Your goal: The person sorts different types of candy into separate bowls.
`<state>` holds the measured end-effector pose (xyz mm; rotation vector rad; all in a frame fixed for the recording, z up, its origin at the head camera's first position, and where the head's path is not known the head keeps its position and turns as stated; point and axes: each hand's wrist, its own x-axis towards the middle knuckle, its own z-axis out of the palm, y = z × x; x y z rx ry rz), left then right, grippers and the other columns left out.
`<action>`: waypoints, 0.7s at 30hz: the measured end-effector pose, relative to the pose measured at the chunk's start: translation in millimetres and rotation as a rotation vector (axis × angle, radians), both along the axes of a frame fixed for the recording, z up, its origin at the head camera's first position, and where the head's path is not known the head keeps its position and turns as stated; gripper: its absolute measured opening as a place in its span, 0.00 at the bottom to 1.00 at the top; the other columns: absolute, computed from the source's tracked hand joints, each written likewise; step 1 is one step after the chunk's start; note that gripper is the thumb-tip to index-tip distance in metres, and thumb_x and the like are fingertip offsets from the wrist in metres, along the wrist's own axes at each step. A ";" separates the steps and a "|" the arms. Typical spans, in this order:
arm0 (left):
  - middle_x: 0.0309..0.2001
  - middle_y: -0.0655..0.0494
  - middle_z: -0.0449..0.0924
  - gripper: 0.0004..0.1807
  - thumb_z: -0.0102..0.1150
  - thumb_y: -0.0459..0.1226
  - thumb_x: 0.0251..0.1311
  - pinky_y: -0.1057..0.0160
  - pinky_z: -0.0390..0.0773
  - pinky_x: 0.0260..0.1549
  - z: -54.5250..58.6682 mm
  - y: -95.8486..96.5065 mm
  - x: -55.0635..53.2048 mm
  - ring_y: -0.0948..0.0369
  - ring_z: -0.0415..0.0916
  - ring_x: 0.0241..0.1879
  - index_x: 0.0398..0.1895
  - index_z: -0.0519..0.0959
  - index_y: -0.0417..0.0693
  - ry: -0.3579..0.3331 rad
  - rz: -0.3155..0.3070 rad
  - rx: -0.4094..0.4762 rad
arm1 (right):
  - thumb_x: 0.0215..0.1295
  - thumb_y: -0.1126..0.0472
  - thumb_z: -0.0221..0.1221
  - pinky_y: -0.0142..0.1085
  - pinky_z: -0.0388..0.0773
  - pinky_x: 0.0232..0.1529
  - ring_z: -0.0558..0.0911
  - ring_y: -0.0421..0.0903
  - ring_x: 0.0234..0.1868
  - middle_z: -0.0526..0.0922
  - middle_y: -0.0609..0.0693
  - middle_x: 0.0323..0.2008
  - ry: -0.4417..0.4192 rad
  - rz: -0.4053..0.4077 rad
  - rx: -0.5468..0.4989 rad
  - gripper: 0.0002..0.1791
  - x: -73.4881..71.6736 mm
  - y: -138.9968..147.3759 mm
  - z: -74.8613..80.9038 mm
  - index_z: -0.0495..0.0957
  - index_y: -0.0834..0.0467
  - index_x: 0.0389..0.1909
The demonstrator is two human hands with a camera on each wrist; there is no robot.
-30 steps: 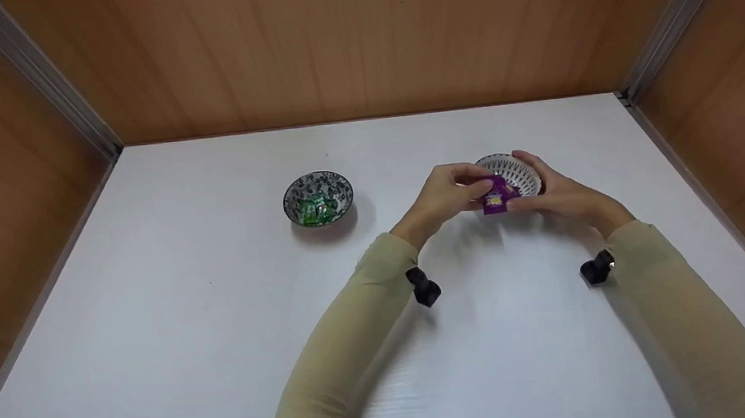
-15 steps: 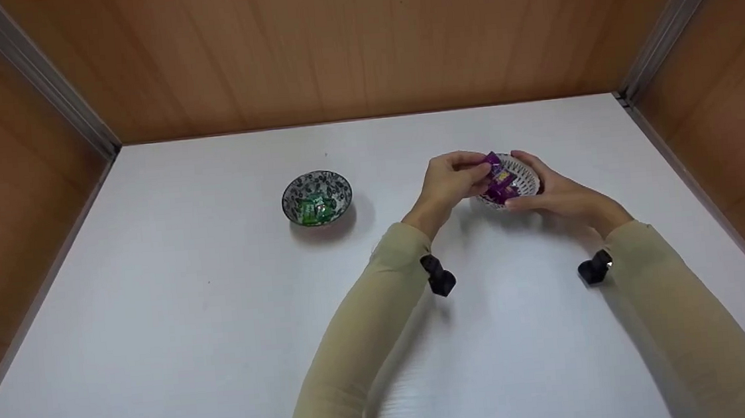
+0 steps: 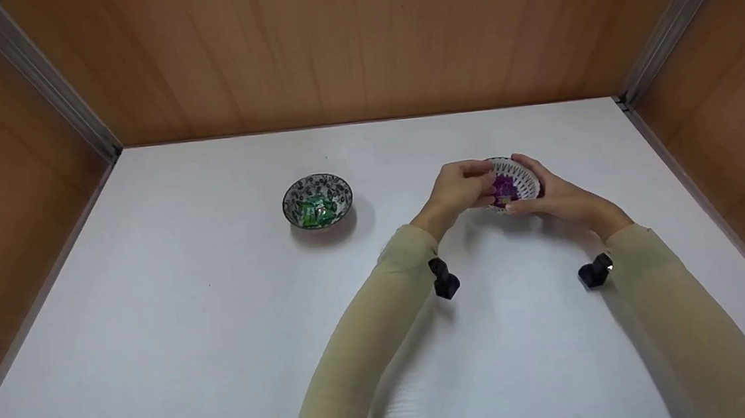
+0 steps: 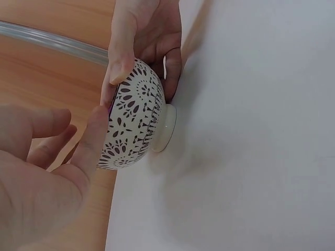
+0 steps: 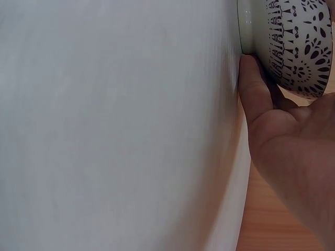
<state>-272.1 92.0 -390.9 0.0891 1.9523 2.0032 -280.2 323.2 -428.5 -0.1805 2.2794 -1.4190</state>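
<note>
My right hand [image 3: 564,197] grips a white bowl [image 3: 527,180] with a dark petal pattern, thumb on the near side and fingers round the far side. In the left wrist view this bowl [image 4: 133,117] shows its outer wall and foot. Purple wrapped sweets [image 3: 504,188] lie inside it. My left hand [image 3: 461,189] is at the bowl's left rim, fingers loosely bent with nothing visible between them; its fingertips partly hide the sweets. In the right wrist view my right hand [image 5: 288,130] lies against the bowl's underside by the foot.
A second bowl [image 3: 293,212], dark and floral, stands to the left on the white table [image 3: 209,328] with green wrapped sweets [image 3: 317,209] in it. Wooden panels [image 3: 360,50] enclose the back and sides. A black wrist camera sits on each sleeve.
My left hand has carried a purple sweet over the bowl's rim and let go of it; the sweets now lie inside. My right hand keeps its hold on the bowl.
</note>
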 end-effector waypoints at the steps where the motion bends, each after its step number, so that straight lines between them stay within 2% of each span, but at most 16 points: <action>1: 0.43 0.55 0.81 0.16 0.60 0.32 0.70 0.64 0.85 0.40 -0.1 -0.1 0.1 0.56 0.84 0.42 0.60 0.81 0.40 0.003 -0.002 0.006 | 0.61 0.50 0.72 0.48 0.56 0.69 0.63 0.52 0.69 0.55 0.51 0.74 0.002 -0.001 0.003 0.61 0.1 0.0 0.6 0.36 0.34 0.81; 7: 0.43 0.54 0.81 0.16 0.61 0.32 0.70 0.62 0.85 0.42 0.0 -1.3 -0.4 0.55 0.84 0.43 0.59 0.81 0.38 0.023 -0.024 0.037 | 0.60 0.48 0.73 0.50 0.55 0.71 0.62 0.52 0.69 0.53 0.51 0.75 0.014 -0.011 0.014 0.62 -0.5 0.9 3.2 0.36 0.33 0.81; 14: 0.44 0.56 0.81 0.15 0.62 0.32 0.69 0.64 0.85 0.42 -6.0 -1.8 1.0 0.58 0.83 0.43 0.57 0.82 0.41 0.009 -0.014 0.045 | 0.60 0.49 0.73 0.50 0.54 0.71 0.62 0.52 0.69 0.55 0.51 0.74 0.007 -0.008 0.010 0.62 -0.2 -0.4 0.1 0.35 0.35 0.81; 21: 0.45 0.56 0.81 0.15 0.62 0.33 0.69 0.64 0.85 0.40 -7.5 -3.4 -0.6 0.60 0.82 0.42 0.56 0.83 0.41 0.036 -0.003 0.073 | 0.59 0.45 0.73 0.56 0.51 0.73 0.58 0.54 0.72 0.50 0.51 0.77 0.020 -0.019 0.080 0.63 -4.0 -1.2 3.3 0.34 0.32 0.81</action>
